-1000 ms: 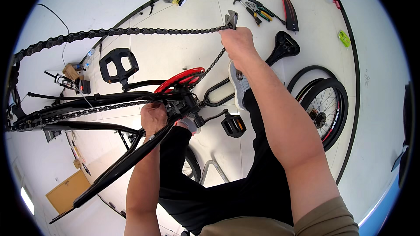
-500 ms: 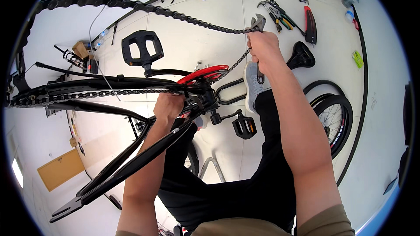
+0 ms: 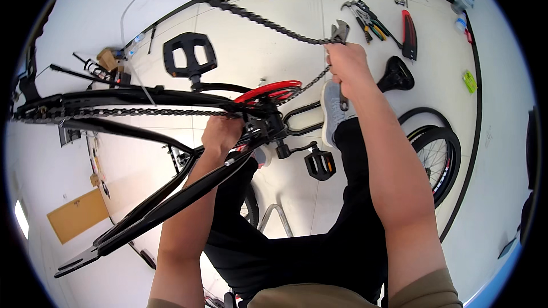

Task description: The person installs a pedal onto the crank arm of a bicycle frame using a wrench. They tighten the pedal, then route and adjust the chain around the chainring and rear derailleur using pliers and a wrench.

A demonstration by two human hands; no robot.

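My right hand [image 3: 349, 68] is closed around an adjustable wrench [image 3: 341, 29]; its jaws stick out above the fist and the handle end shows below. A bicycle chain [image 3: 251, 16] runs in a long arc to this fist and from there down to the red chainring [image 3: 285, 86]. Whether the fingers also pinch the chain is hidden. My left hand [image 3: 222, 137] is wrapped round the black bicycle frame [image 3: 142, 97] by the bottom bracket, its fingertips hidden. One pedal [image 3: 190, 56] sits above the frame, another pedal [image 3: 320, 165] below it.
Pliers and a hammer [image 3: 365, 20], a red-black mudguard [image 3: 409, 34], a saddle [image 3: 396, 74] and a wheel [image 3: 438, 159] lie on the floor at right. A brown board [image 3: 77, 218] is at lower left. My shoe [image 3: 335, 111] stands below the wrench.
The frame's fork-like ends at lower left have shifted slightly left and up, and the chain's far loop sits higher. Both hands keep their hold; the view has shifted a little.
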